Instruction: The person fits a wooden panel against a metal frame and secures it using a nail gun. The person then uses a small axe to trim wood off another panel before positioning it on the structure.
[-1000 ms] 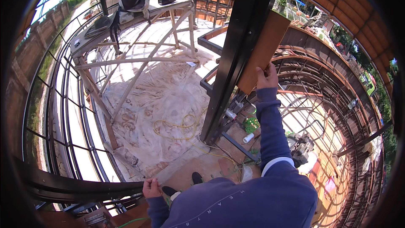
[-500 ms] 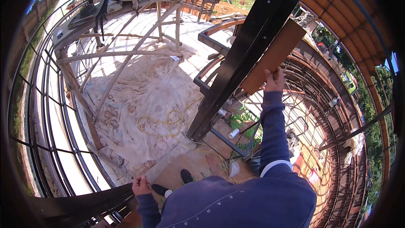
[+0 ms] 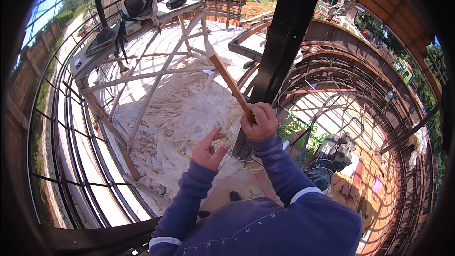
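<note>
My right hand [image 3: 259, 121] is closed around the near end of a reddish-brown wooden board [image 3: 226, 77]. The board is turned nearly edge-on and slants away to the upper left, its far end appearing in front of the wooden trestle's leg. To the left and a little lower, my left hand [image 3: 208, 151] is held with fingers apart, touching nothing. Just beyond my right hand rises a thick black metal post [image 3: 290, 33], and part of its base is hidden behind that hand.
A wooden trestle [image 3: 166, 72] stands at the far left with a bag [image 3: 138, 7] and a black device [image 3: 176, 2] on top. Plastic sheeting [image 3: 166, 118] and a yellow cord [image 3: 181, 147] lie below. Curved metal railings [image 3: 71, 161] surround me; a dark machine [image 3: 334, 154] sits at right.
My right hand has brought the board from beside the post toward me and left, turning it edge-on. My left hand has risen from low at my side toward it. The view has shifted.
</note>
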Demonstrator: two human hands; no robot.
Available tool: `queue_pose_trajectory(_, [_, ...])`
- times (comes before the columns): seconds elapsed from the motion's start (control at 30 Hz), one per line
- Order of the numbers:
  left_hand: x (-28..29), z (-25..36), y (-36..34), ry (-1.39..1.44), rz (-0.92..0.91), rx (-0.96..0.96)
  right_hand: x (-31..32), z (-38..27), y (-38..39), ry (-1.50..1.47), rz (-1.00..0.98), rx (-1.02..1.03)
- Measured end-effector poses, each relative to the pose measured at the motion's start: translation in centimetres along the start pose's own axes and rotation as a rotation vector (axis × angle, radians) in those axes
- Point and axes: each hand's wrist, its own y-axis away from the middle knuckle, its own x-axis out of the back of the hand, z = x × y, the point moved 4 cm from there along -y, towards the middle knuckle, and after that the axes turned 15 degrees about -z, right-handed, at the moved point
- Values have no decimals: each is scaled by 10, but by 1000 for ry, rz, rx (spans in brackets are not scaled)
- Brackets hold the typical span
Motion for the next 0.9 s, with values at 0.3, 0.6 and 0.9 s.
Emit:
queue_pose_trajectory(0.3, [-30, 19, -126, 272, -105, -124, 1, 37, -17, -291, -128, -29])
queue_pose_trajectory(0.6, [-9, 25, -289, 44, -236, -108, 53, 162, -65, 48, 356, -50])
queue_pose_trajectory(0.9, [-24, 32, -331, 10, -263, -58, 33, 205, -75, -489, 136, -155])
